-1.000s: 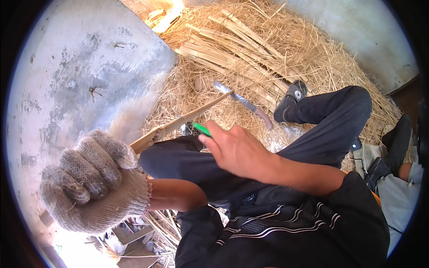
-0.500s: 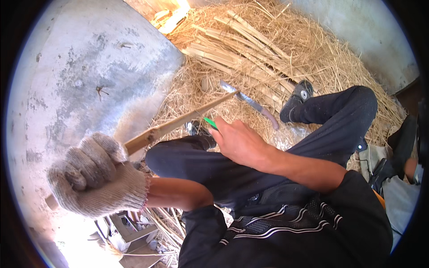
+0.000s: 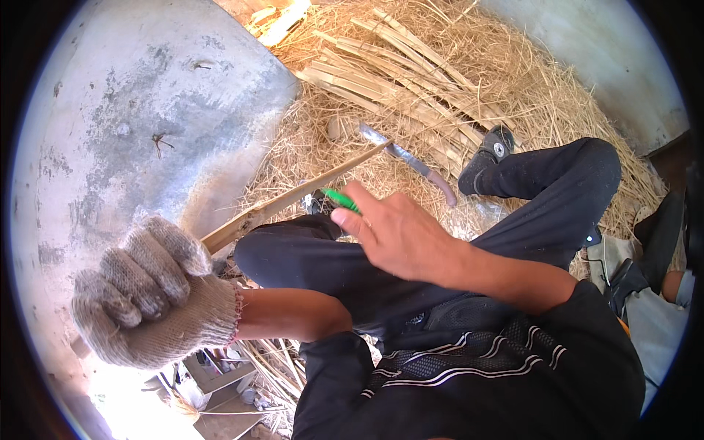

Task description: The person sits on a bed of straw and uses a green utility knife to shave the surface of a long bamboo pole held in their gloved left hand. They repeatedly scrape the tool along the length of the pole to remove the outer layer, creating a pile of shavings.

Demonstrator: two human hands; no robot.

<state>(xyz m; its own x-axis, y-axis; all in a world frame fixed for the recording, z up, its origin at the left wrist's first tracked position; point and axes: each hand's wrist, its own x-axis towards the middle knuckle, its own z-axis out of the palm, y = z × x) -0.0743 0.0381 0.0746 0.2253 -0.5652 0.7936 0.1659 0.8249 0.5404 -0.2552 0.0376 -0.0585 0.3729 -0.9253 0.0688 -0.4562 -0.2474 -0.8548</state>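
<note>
My left hand (image 3: pixel 154 297), in a grey knitted work glove, is closed around a long split bamboo strip (image 3: pixel 293 195). The strip slants away to the upper right, its far end over the machete (image 3: pixel 415 163). My bare right hand (image 3: pixel 402 233) pinches a short green pen-like thing (image 3: pixel 339 199) between thumb and forefinger. Its tip points to the left, close beside the strip's lower edge; whether the two touch I cannot tell. Most of the green thing is hidden in the fingers. The machete lies on the shavings, blade toward the far left and brown handle toward my foot.
A pile of split bamboo strips (image 3: pixel 381 81) lies on straw-like shavings (image 3: pixel 528 95) at the far side. A stained pale wall panel (image 3: pixel 169 110) stands at left. My crossed legs (image 3: pixel 543 183) fill the middle. A grey frame and scraps (image 3: pixel 220 378) lie at lower left.
My right hand has shifted slightly left and down, and more of the green thing shows. The bamboo strip has tilted a little, its far end slightly higher. My left hand's fingers look slightly looser.
</note>
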